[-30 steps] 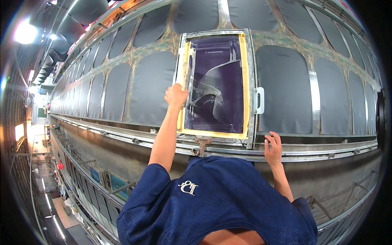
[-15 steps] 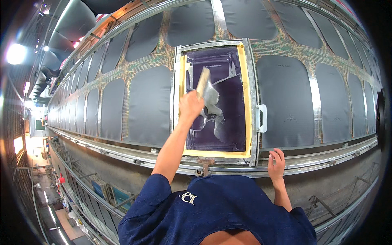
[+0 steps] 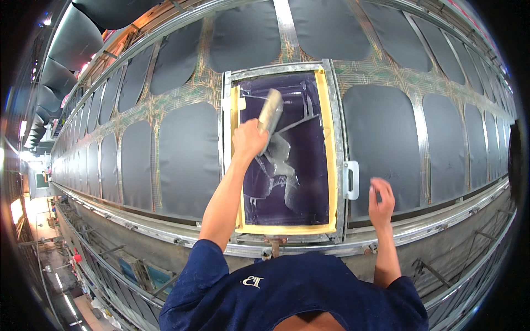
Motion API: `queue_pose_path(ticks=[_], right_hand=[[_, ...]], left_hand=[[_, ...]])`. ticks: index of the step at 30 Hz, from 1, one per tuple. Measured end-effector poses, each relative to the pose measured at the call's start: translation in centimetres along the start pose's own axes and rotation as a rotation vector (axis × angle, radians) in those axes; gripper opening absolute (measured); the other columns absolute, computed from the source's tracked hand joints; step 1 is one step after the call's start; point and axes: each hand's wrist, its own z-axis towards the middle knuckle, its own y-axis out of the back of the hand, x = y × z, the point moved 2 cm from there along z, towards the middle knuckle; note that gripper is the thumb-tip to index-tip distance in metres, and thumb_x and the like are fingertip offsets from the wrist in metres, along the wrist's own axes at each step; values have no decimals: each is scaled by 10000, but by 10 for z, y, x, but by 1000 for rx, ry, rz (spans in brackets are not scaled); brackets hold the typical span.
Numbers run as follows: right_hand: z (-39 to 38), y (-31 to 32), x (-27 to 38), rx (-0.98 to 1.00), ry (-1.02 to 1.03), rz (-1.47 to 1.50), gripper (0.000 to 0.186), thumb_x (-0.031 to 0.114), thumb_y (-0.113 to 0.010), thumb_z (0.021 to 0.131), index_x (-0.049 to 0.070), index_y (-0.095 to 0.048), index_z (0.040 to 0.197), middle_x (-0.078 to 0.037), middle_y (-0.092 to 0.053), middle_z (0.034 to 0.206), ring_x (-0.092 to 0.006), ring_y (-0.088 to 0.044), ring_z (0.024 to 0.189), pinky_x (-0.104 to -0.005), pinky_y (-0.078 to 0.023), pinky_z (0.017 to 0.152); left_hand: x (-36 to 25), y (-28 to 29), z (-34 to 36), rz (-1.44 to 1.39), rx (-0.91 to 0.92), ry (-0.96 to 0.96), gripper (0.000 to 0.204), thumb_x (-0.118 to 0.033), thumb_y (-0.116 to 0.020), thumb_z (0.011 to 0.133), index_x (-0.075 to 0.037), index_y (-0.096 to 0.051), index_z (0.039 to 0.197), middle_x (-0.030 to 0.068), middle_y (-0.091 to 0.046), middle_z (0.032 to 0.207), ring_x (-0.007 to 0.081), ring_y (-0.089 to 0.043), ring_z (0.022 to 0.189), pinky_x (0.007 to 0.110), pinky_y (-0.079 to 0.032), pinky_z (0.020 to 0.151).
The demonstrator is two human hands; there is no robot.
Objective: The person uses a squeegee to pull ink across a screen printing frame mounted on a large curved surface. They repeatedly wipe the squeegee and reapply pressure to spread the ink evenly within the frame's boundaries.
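My left hand (image 3: pixel 249 138) grips a wooden-handled squeegee (image 3: pixel 270 110) and presses it against the upper part of a purple printing screen (image 3: pixel 306 171). The screen has yellow tape (image 3: pixel 327 143) along its edges and sits in a metal frame (image 3: pixel 338 110). Pale smears of paste streak the mesh below the squeegee. My right hand (image 3: pixel 381 196) hovers, blurred, with its fingers apart, just right of the frame's white handle (image 3: pixel 351 179) and above the metal rail. It holds nothing.
A long table of dark grey fabric panels (image 3: pixel 187 160) runs left and right of the screen. A metal rail (image 3: pixel 165 234) runs along its near edge. Racks and a lit aisle (image 3: pixel 61 276) lie at the lower left.
My left hand has swept the squeegee from the screen's left edge up toward its top middle. My right hand has lifted off the rail and risen toward the frame's handle.
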Motion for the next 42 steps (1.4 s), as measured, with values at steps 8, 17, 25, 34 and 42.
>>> queue_pose_path(ticks=[8, 17, 25, 34, 42], right_hand=[[259, -133, 116, 484, 455, -14, 573, 350, -766, 858, 59, -611, 1327, -161, -653, 1260, -350, -582, 1235, -435, -475, 1044], [363, -237, 97, 828, 253, -518, 415, 362, -799, 798, 31, -728, 1039, -206, -728, 1021, -383, -691, 992, -457, -548, 892], [322, -224, 100, 868, 195, -421, 341, 328, -815, 788, 23, -735, 918, -194, -725, 794, -364, -717, 813, -451, -556, 760], [97, -162, 99, 797, 467, -402, 215, 232, -781, 725, 80, -683, 841, -134, -707, 818, -350, -682, 873, -457, -495, 839], [-9, -131, 100, 730, 523, -375, 262, 258, -826, 708, 93, -683, 854, -103, -702, 828, -289, -658, 884, -406, -468, 855]], left_hand=[[-12, 35, 95, -64, 46, -777, 140, -155, -734, 790, -98, -674, 903, 158, -690, 820, 402, -658, 848, 518, -503, 731], [-5, 35, 190, 49, 301, -532, 344, -353, -828, 737, -141, -741, 993, 142, -743, 923, 375, -698, 928, 486, -546, 827], [12, 17, 142, 23, 168, -529, 276, -346, -820, 752, -111, -718, 853, 131, -704, 769, 370, -688, 813, 475, -531, 749], [36, -10, -92, -82, 82, -612, 145, -163, -808, 708, -122, -706, 803, 90, -701, 805, 338, -683, 787, 477, -527, 736], [44, -16, -200, -140, 53, -629, 209, -83, -808, 652, -127, -705, 828, 46, -710, 825, 273, -665, 782, 406, -457, 739]])
